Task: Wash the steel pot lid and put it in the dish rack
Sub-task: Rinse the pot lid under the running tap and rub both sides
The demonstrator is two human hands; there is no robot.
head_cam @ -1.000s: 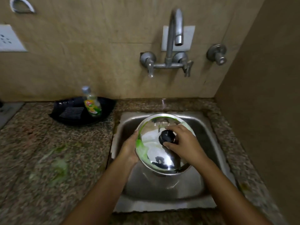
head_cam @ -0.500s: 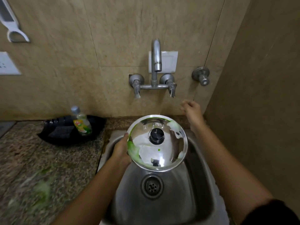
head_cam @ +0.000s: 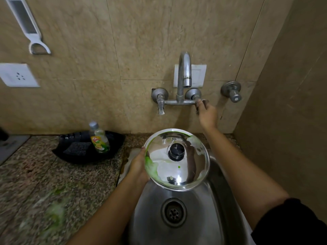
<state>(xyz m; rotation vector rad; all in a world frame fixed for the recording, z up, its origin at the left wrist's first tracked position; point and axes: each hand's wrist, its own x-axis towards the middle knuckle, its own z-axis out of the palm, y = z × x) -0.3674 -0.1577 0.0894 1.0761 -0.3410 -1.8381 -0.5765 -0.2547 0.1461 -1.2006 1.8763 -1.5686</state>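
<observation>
A round steel pot lid [head_cam: 184, 170] with a black knob in its middle and green soap smears hangs above the steel sink [head_cam: 217, 214]. My left hand [head_cam: 139, 167] grips its left rim. My right hand [head_cam: 207, 114] is up at the wall tap [head_cam: 184, 80], its fingers curled round the right tap handle. No water runs from the spout. No dish rack is in sight.
A black tray [head_cam: 85, 152] with a soap bottle [head_cam: 99, 140] and a dark scrub pad stands on the granite counter [head_cam: 53, 184], left of the sink. Green soap smears lie on the counter. A second valve [head_cam: 232, 91] sticks out of the wall at right. A side wall closes the right.
My right hand let go of the lid's knob and rose to the right tap handle. My left hand lifted the lid higher above the sink.
</observation>
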